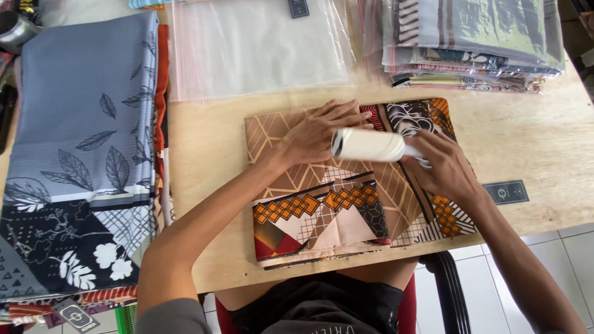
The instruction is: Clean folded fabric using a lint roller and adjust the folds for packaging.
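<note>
A folded cloth [334,204] with brown, orange and black geometric patterns lies on the wooden table [210,167] in front of me. My left hand [318,133] presses flat on its upper left part, fingers spread. My right hand [442,167] grips the handle of a white lint roller [368,145], whose roll rests on the cloth just right of my left hand.
A stack of grey and dark leaf-print cloths [80,154] lies at the left. Clear plastic bags [253,46] lie at the back centre, and bagged folded cloths [470,40] are piled at the back right. A small dark tag [506,192] sits near the table's right edge.
</note>
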